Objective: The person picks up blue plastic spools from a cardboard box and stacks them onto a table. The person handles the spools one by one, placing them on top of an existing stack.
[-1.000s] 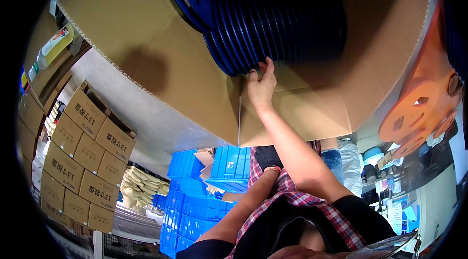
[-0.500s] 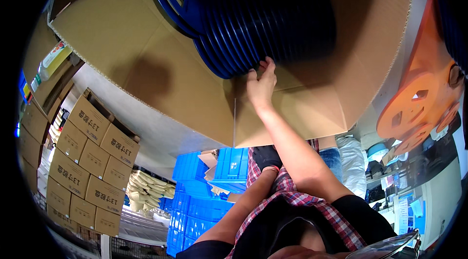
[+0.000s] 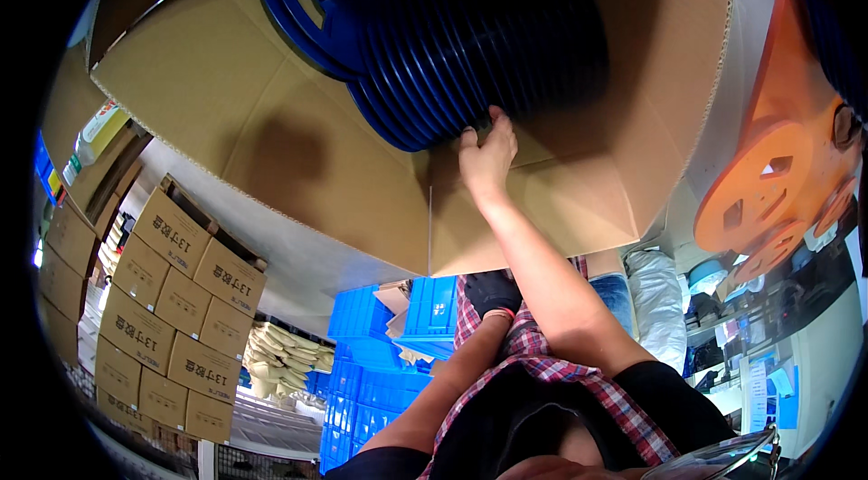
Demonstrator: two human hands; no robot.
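Inside a large open cardboard box [image 3: 334, 200] lies a row of dark blue plastic reels [image 3: 443, 73], packed side by side on edge. One more blue reel [image 3: 312, 14] leans at the row's left end, with openings in its face. My right hand [image 3: 488, 155] is bare and reaches over the box's near side. Its thumb and fingers are apart, and the fingertips touch the lower rims of the reels. My left hand [image 3: 489, 292], in a black glove, is against the plaid garment just below the box's near edge; its fingers are too dark to make out.
Orange reels [image 3: 755, 186] stand to the right of the box. Stacked cartons [image 3: 172, 308] are on the left, with pale sacks [image 3: 285, 353] beyond them. Blue plastic crates [image 3: 366, 390] are piled left of my body; a white sack [image 3: 658, 304] lies at the right.
The view has shifted slightly, so the box and reels appear a little further left. My right hand stays at the reel rims, and my left hand keeps its place by the garment.
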